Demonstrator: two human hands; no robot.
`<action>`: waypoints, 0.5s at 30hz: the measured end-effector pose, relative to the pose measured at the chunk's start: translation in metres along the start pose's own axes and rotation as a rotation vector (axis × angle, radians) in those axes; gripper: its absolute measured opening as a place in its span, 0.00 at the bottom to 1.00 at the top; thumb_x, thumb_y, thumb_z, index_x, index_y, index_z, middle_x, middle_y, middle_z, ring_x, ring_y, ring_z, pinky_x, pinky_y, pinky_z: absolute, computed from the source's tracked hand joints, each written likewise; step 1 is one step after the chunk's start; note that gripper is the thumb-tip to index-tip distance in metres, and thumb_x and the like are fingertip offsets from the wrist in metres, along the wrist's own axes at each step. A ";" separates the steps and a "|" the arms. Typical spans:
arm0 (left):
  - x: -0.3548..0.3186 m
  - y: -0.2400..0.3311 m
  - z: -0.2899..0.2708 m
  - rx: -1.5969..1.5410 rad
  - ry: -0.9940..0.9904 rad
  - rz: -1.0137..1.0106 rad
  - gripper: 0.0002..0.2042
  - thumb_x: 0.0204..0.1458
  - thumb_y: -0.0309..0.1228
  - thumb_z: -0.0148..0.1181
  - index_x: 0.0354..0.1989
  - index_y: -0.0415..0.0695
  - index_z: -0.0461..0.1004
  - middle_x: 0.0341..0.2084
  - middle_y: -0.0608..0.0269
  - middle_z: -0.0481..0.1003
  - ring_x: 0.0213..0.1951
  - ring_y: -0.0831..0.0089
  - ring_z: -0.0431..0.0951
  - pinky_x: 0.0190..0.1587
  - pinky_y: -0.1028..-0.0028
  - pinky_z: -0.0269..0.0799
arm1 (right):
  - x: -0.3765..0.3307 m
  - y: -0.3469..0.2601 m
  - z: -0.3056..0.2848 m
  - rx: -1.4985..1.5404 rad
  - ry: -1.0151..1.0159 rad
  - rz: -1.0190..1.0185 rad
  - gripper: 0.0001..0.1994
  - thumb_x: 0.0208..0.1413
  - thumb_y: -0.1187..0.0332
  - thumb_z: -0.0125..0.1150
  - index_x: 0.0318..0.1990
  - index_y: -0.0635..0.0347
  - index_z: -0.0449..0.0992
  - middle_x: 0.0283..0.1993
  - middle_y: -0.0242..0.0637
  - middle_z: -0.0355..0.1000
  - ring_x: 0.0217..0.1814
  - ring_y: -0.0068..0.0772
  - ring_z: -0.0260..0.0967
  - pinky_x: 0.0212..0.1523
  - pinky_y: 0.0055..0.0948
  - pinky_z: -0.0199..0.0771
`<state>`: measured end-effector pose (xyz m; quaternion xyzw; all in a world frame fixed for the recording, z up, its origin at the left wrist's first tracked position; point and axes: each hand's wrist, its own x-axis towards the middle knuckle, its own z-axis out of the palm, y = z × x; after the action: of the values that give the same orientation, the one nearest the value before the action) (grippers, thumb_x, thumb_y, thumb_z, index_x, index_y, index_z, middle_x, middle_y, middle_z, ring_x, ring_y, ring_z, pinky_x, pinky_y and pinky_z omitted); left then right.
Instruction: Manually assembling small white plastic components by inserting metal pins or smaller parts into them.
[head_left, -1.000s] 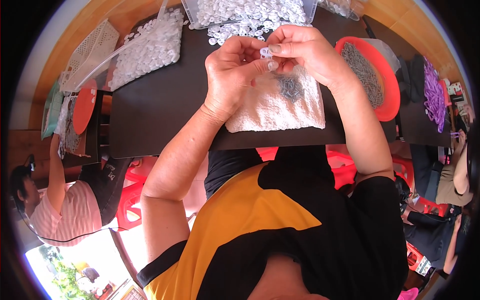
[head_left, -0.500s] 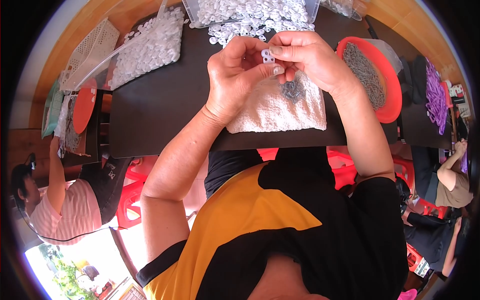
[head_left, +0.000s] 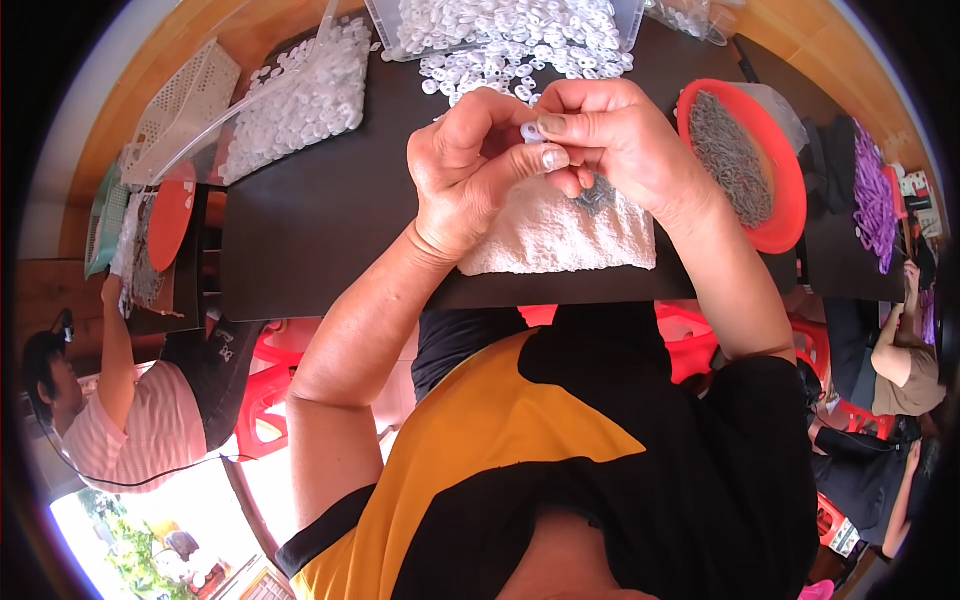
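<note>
Both my hands meet above a white towel (head_left: 560, 238) and hold one small white plastic piece with holes (head_left: 531, 131). My left hand (head_left: 462, 175) is closed, its thumb and curled index finger gripping the piece from the left. From the right, my right hand (head_left: 622, 135) pinches it between thumb and fingers. Much of the piece is hidden behind the thumbs. Below my right fingers, a small heap of thin grey metal pins (head_left: 597, 196) lies on the towel.
White pieces (head_left: 520, 70) spill from a clear bin at the back. More fill a clear container (head_left: 300, 110) at the left. A red basin (head_left: 787, 215) of grey metal pieces stands at the right. Co-workers sit on both sides, one in a striped shirt (head_left: 165, 420).
The white piece has turned and sits lower, with less of it showing between my thumbs. My hands have come down slightly and stay closed on it.
</note>
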<state>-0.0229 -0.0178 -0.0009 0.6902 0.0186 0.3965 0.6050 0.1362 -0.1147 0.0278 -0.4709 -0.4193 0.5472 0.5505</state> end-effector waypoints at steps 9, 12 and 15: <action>0.006 -0.004 -0.002 0.140 -0.049 0.165 0.10 0.48 0.16 0.65 0.36 0.34 0.70 0.26 0.59 0.77 0.28 0.74 0.81 0.32 0.78 0.79 | 0.001 0.002 0.004 0.025 0.020 -0.029 0.09 0.59 0.67 0.56 0.35 0.65 0.76 0.24 0.30 0.71 0.21 0.20 0.69 0.22 0.16 0.63; 0.007 -0.014 -0.001 0.135 0.023 0.158 0.12 0.46 0.19 0.68 0.37 0.36 0.70 0.25 0.63 0.77 0.27 0.80 0.79 0.30 0.82 0.75 | 0.004 0.001 0.001 -0.028 0.071 -0.077 0.09 0.59 0.66 0.57 0.34 0.64 0.76 0.23 0.30 0.71 0.21 0.19 0.68 0.22 0.15 0.62; 0.008 -0.011 0.002 0.192 0.037 0.182 0.15 0.44 0.21 0.71 0.37 0.38 0.71 0.24 0.65 0.76 0.26 0.84 0.76 0.28 0.84 0.72 | 0.003 0.001 -0.003 -0.101 0.107 -0.087 0.09 0.58 0.66 0.58 0.33 0.64 0.76 0.23 0.29 0.71 0.20 0.18 0.67 0.21 0.15 0.61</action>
<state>-0.0116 -0.0121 -0.0064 0.7363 0.0047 0.4587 0.4974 0.1389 -0.1119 0.0264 -0.5078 -0.4365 0.4750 0.5709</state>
